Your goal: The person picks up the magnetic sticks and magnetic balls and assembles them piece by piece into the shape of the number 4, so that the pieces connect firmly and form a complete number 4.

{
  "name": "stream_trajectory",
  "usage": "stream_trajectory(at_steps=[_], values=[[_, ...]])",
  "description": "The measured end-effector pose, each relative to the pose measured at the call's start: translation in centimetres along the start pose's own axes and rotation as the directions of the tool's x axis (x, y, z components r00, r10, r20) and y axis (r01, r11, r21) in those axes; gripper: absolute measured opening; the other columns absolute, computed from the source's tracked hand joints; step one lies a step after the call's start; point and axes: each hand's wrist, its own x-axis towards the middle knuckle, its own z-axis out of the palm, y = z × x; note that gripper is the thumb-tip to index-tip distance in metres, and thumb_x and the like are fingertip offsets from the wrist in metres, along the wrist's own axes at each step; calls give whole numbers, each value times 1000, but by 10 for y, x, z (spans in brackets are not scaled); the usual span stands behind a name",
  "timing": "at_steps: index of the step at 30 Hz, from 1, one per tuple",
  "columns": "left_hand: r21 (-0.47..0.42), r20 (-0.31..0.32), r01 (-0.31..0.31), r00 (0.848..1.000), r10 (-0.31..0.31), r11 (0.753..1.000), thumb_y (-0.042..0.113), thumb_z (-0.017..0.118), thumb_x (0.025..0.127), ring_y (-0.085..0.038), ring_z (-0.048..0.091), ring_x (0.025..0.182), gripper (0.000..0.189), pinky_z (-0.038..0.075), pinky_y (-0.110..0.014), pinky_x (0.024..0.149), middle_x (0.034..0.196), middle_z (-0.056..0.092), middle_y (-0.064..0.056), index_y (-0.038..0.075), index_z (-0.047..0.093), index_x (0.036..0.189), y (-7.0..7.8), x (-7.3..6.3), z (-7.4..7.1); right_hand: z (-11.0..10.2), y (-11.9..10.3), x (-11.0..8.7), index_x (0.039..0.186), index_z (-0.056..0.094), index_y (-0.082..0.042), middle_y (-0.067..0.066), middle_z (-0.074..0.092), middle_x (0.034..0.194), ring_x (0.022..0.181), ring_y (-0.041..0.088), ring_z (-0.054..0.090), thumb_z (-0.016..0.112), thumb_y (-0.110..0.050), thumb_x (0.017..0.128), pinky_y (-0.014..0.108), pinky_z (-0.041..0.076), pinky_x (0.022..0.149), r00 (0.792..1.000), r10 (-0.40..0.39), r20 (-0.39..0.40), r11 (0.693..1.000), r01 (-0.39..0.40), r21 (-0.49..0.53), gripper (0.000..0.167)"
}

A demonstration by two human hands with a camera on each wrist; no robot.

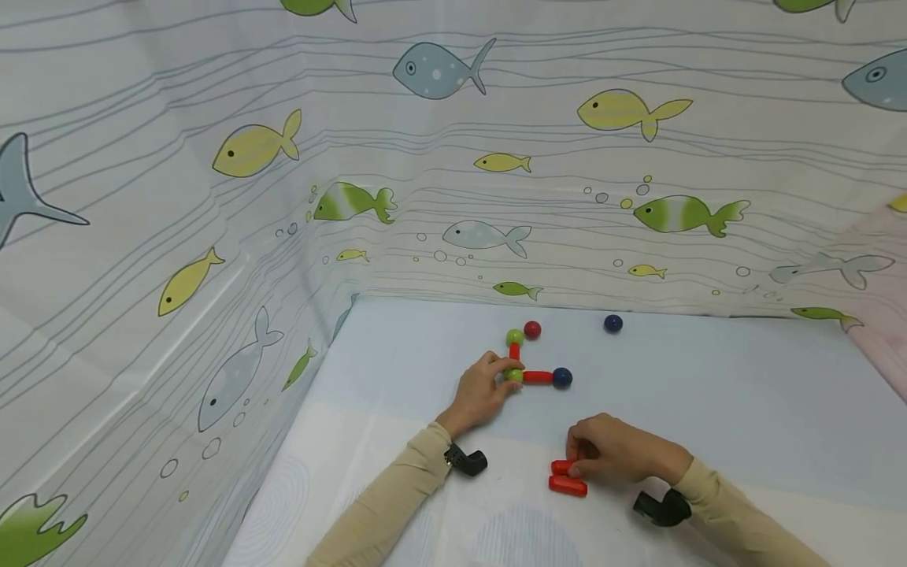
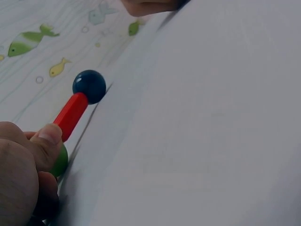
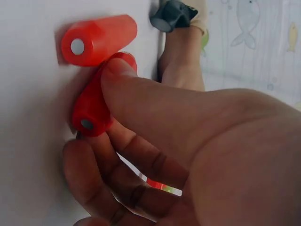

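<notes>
My left hand (image 1: pixel 482 394) pinches a green ball (image 1: pixel 514 376) at the corner of an L-shaped piece on the table. From that ball one red magnetic rod (image 1: pixel 538 377) runs right to a dark blue ball (image 1: pixel 562 378). Another red rod, partly behind the fingers, leads away to a second green ball (image 1: pixel 514 338). Nearer the front, my right hand (image 1: pixel 616 449) holds a loose red magnetic rod (image 3: pixel 91 106) between thumb and fingers. Close beside it lies a similar red rod (image 3: pixel 106 40), its pale metal end showing in the right wrist view.
A red ball (image 1: pixel 532 329) sits just right of the far green ball. Farther right at the back is a loose dark blue ball (image 1: pixel 612 323). Fish-patterned sheeting (image 1: pixel 439 165) rises behind the table (image 1: pixel 744 409) and along its left side.
</notes>
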Motion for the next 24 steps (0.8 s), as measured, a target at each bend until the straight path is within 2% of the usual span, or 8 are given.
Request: stream_trajectory(at_steps=[5, 9, 12, 15, 19, 24], values=[[-3, -20, -29, 999, 28, 1000, 27, 81, 94, -7, 48, 71, 30, 38, -19, 63, 98, 64, -4, 18, 77, 123, -3, 0, 1, -3, 3, 2, 92, 68, -22, -13, 59, 78, 73, 2, 53, 81, -31, 94, 23, 46, 66, 999, 35, -20, 999, -35, 0, 16], [-7, -16, -27, 1000, 27, 1000, 27, 80, 94, -7, 47, 70, 30, 37, -18, 63, 97, 64, -4, 18, 77, 123, -2, -1, 0, -13, 11, 2, 96, 69, -20, -12, 61, 81, 74, 3, 54, 81, -30, 95, 22, 47, 67, 998, 36, -46, 999, -34, 30, 16], [-8, -11, -17, 1000, 17, 1000, 27, 80, 94, -7, 46, 70, 30, 37, -18, 63, 97, 63, -4, 18, 77, 123, -1, -1, -1, -28, 19, 1, 107, 72, -15, -7, 66, 85, 76, 8, 58, 77, -29, 98, 23, 50, 68, 998, 29, -63, 997, -24, 80, 17], [-13, -5, -10, 1000, 9, 1000, 27, 80, 94, -7, 45, 70, 30, 36, -18, 63, 98, 63, -4, 18, 77, 123, 1, 0, -2, -45, 30, -2, 123, 72, -8, 0, 70, 95, 81, 14, 63, 72, -27, 102, 26, 52, 71, 995, 58, -81, 988, -45, 149, 28], [-9, 2, -7, 1000, 7, 1000, 27, 79, 95, -7, 46, 71, 30, 37, -18, 64, 98, 62, -4, 18, 76, 124, 0, -1, -1, -64, 46, -4, 133, 68, -3, 7, 69, 105, 84, 20, 66, 67, -25, 106, 30, 52, 72, 976, 147, -158, 971, -111, 214, 35], [-5, 11, -1, 1000, 1, 1000, 29, 79, 95, -7, 45, 71, 31, 36, -18, 64, 98, 62, -4, 19, 76, 124, -1, -2, -1, -72, 59, 2, 135, 65, -1, 9, 69, 107, 86, 21, 66, 64, -30, 107, 31, 47, 70, 931, 262, -254, 945, -194, 262, 40]])
